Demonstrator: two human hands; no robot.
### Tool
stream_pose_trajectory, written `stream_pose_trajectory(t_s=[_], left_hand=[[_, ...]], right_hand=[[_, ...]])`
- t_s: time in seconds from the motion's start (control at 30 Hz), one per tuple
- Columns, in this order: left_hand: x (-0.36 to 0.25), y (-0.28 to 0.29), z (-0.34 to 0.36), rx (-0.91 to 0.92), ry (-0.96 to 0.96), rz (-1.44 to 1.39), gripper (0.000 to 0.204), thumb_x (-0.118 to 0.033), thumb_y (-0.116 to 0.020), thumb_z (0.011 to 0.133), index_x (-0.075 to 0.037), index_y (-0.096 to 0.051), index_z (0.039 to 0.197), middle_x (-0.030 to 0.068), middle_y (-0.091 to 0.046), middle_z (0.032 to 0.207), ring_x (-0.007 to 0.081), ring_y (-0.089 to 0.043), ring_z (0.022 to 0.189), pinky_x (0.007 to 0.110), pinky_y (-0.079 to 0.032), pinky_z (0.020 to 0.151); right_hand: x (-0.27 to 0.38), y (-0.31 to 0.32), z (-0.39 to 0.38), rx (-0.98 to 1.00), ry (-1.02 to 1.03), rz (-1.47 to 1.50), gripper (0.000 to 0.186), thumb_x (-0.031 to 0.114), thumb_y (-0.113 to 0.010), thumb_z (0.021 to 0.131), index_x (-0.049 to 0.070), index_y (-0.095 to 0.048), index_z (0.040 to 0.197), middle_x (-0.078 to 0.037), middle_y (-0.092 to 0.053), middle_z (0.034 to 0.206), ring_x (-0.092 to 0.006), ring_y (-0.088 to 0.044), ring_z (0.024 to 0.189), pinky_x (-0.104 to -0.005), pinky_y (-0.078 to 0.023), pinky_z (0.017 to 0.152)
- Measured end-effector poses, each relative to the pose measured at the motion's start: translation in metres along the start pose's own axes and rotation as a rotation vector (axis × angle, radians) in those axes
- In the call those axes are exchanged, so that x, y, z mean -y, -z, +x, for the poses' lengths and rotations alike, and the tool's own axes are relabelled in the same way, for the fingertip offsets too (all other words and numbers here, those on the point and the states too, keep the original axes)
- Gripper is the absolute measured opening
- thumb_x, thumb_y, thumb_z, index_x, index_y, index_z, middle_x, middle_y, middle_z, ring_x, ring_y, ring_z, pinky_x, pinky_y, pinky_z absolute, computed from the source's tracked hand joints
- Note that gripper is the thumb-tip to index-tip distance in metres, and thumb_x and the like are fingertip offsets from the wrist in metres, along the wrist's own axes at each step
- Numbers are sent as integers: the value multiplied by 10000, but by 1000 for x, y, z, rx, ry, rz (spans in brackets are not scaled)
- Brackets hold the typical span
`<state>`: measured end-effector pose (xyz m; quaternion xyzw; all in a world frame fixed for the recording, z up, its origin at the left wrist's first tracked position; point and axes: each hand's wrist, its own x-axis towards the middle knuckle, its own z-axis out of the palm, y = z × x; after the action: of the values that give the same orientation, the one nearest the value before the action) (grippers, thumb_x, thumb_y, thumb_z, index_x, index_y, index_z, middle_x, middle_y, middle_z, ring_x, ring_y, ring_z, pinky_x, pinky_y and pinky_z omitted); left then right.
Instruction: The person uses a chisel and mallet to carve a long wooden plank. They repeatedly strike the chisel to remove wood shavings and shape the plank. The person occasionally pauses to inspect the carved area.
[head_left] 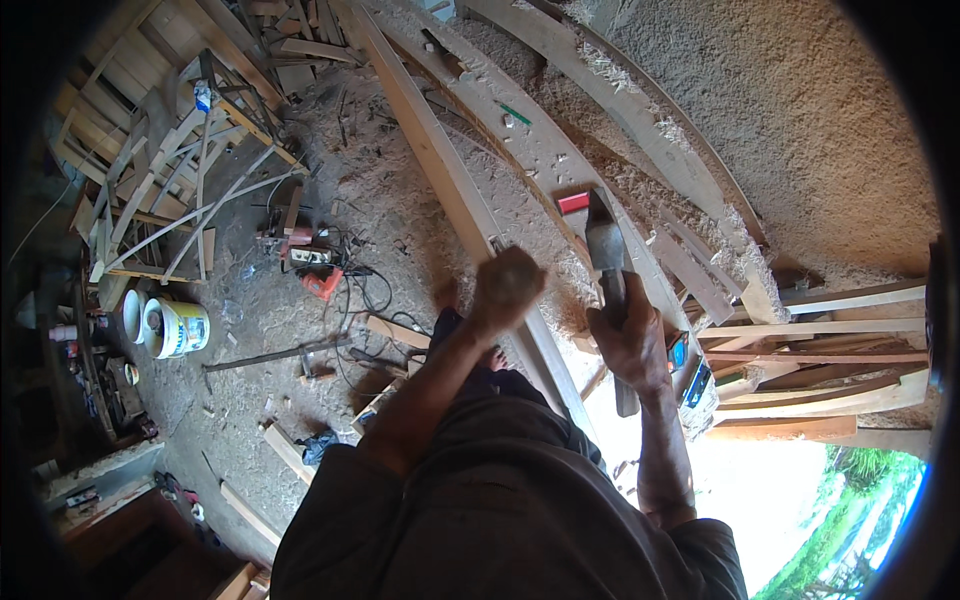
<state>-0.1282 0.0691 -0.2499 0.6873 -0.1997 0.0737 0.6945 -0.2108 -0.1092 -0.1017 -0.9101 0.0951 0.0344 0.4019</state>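
Note:
My left hand (508,292) is closed in a fist above a long wooden beam (440,150). It is smeared by motion. A blurred round handle end shows at the top of the fist, and a bit of metal shows on the beam beside it; it looks like a chisel. Off to the right, my right hand (635,345) is wrapped around the handle of a hatchet-like tool (605,245), its broad metal head raised and pointing away from me. Under that head, a red block-shaped thing (573,203) lies on a wide curved plank (545,160).
A green pencil-like stick (515,115) and wood chips lie on the plank. Shavings cover the ground. At left are a stack of slats (190,190), white buckets (180,328) and an orange power tool (322,284) with cables. Curved boards (820,395) are stacked at right.

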Motion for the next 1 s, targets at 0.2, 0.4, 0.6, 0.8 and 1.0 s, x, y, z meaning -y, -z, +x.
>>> stream_pose_trajectory(t_s=[0.2,0.4,0.6,0.8,1.0], left_hand=[[-5,-15,-73,395,-303,149,224,-118,-811,708,-141,-668,879,53,-663,858,286,-672,862,430,-525,781],[-20,22,45,-147,61,10,179,-22,-743,849,-60,-568,844,-48,-579,709,31,-534,668,253,-456,579],[-20,14,49,-124,179,-76,184,-23,-740,849,-58,-560,834,-53,-576,712,27,-527,667,257,-448,575],[-24,2,26,-46,249,-49,174,-45,-766,845,-51,-594,869,-29,-619,714,41,-587,693,251,-503,630],[-25,-16,4,-99,5,-33,216,-32,-810,796,-54,-628,909,10,-665,783,75,-641,727,261,-534,671]], right_hand=[[-18,1,-4,3,-160,112,374,136,-684,873,15,-541,1197,-39,-545,632,-134,-520,544,-328,-420,508],[-23,-5,-13,71,-269,230,340,164,-712,869,15,-528,1113,-45,-542,656,-156,-529,591,-361,-438,547],[-43,-18,-12,69,-230,148,418,171,-728,855,4,-548,1192,-86,-605,759,-185,-585,668,-366,-472,623],[-30,-17,2,60,-100,33,399,153,-710,862,15,-546,1198,-105,-619,742,-211,-626,663,-371,-483,599],[12,10,11,116,73,8,385,170,-718,888,29,-546,1203,-125,-620,726,-197,-633,647,-360,-490,594]])
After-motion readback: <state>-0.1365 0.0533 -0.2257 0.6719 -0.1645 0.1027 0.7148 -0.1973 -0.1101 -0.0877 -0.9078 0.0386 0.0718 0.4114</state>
